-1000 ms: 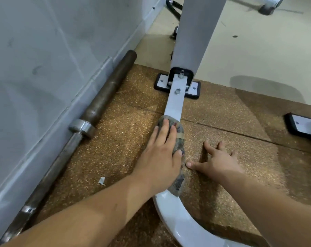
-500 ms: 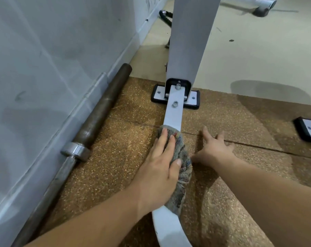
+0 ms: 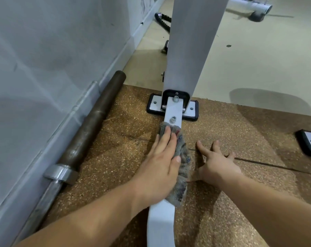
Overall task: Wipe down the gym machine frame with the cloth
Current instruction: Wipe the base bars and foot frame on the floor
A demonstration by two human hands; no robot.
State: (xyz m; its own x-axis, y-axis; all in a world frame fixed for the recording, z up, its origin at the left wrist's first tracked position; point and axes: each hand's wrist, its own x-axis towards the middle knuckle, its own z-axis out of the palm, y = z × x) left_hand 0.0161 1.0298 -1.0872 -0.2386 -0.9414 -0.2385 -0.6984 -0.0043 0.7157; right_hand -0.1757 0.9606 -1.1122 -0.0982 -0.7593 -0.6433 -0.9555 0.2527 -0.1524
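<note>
A white flat bar (image 3: 161,223) of the gym machine frame runs along the floor to a bolted bracket (image 3: 174,108) under a wide grey upright (image 3: 192,43). A grey patterned cloth (image 3: 182,164) lies draped over the bar just short of the nearer bolt. My left hand (image 3: 160,164) presses flat on the cloth with straight fingers, its thumb against the cloth's right side. Beside the bar, my right hand (image 3: 216,164) rests on the brown speckled mat (image 3: 231,129) with fingers spread, holding nothing.
A dark steel barbell (image 3: 90,125) with a silver collar lies along the grey wall (image 3: 49,59) on the left. A second black-edged foot plate (image 3: 310,142) sits at the right edge. Beyond the mat is pale floor (image 3: 249,59) with a ribbed black handle (image 3: 162,20) and another machine's foot.
My left hand has slid the cloth forward along the white bar, closer to the bolts. My right hand has shifted forward on the mat, and the view has moved nearer the bracket.
</note>
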